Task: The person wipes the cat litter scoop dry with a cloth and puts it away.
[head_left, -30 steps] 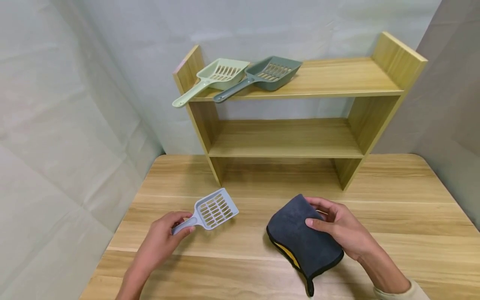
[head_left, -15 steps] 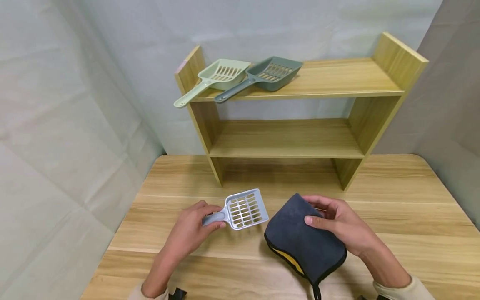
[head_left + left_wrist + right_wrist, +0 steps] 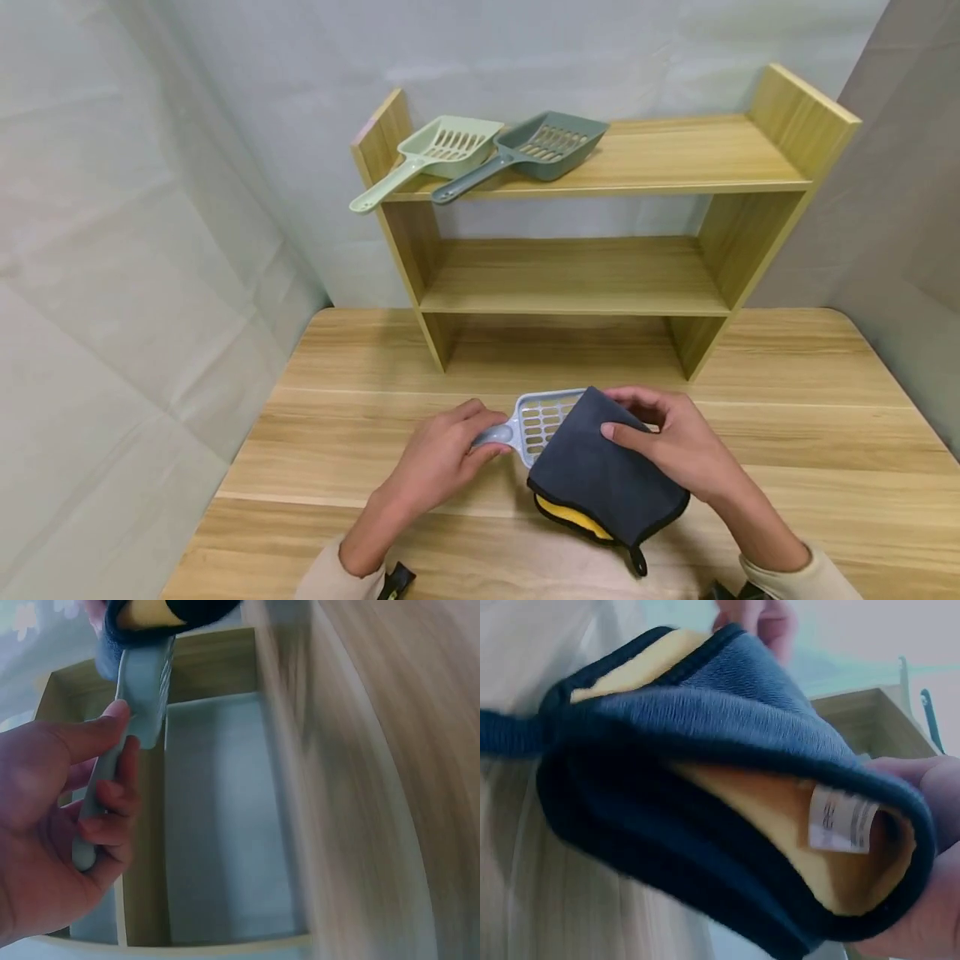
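Note:
My left hand (image 3: 447, 456) grips the handle of a pale blue slotted litter scoop (image 3: 536, 423). In the left wrist view my left fingers (image 3: 112, 799) curl round that handle (image 3: 88, 825). A folded dark grey cloth (image 3: 600, 467) with a yellow lining and black edging hangs from my right hand (image 3: 678, 446), thumb on top and fingers behind. The cloth overlaps the far part of the scoop's slotted head and hides it in the head view. From the right wrist, the cloth (image 3: 727, 712) shows its yellow inner side and a white label (image 3: 842, 819).
A wooden two-tier shelf (image 3: 577, 279) stands at the back of the wooden table (image 3: 315, 467). On its top tier lie a light green scoop (image 3: 450, 146) and a dark green scoop (image 3: 547, 146), handles jutting over the front edge. Pale fabric walls (image 3: 135, 250) surround the table.
My left hand has carried the scoop rightward until its head meets the cloth's left side. My right hand and the cloth have stayed nearly in place.

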The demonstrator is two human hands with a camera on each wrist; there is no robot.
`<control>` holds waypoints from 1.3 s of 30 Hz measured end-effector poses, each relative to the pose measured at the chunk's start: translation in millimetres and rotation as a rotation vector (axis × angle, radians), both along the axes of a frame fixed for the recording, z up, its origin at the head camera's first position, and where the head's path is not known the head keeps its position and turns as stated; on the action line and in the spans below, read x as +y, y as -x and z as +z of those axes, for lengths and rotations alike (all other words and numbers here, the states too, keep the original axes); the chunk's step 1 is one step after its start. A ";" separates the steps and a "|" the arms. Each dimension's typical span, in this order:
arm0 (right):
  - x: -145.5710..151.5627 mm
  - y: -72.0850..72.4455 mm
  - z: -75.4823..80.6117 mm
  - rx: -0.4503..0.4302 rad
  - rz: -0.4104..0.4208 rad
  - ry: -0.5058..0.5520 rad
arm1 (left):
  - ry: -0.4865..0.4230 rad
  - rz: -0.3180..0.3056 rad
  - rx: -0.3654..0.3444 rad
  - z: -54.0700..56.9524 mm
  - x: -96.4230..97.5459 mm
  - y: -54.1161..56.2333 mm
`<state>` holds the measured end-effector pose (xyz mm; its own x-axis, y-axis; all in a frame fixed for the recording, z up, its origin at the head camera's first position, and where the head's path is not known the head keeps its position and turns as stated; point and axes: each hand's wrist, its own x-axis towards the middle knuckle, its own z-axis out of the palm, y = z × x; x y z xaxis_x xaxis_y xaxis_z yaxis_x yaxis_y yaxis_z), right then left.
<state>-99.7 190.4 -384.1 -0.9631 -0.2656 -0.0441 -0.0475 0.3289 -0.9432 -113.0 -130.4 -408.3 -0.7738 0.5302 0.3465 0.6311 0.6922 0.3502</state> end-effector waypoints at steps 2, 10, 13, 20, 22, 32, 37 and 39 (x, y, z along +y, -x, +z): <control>-1.8 1.3 -2.0 0.085 -0.058 -0.112 | 0.007 -0.013 0.015 0.8 3.8 -0.1; -9.2 7.6 -11.3 0.301 -0.147 -0.314 | 0.035 -0.014 0.013 3.4 17.7 0.6; -14.0 8.9 -14.1 0.361 -0.166 -0.353 | 0.043 0.002 0.010 2.6 21.5 1.3; -24.8 10.7 -18.4 0.388 -0.191 -0.382 | 0.039 0.020 0.011 1.7 30.5 3.9; -27.3 10.4 -19.4 0.389 -0.188 -0.376 | 0.042 0.020 0.013 1.3 33.8 4.6; -36.4 13.8 -26.1 0.450 -0.162 -0.378 | 0.045 0.017 -0.036 -1.9 47.1 6.7; -38.3 14.0 -26.8 0.545 -0.205 -0.449 | 0.023 0.025 -0.045 -4.7 46.1 7.5; -38.3 14.6 -25.9 0.557 -0.224 -0.481 | 0.017 0.026 -0.050 -5.9 45.1 8.1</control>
<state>-114.3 152.2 -410.0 -0.9055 -0.1357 0.4022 -0.3575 0.7546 -0.5503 -121.1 -85.3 -414.2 -0.8038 0.5151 0.2978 0.5945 0.7145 0.3688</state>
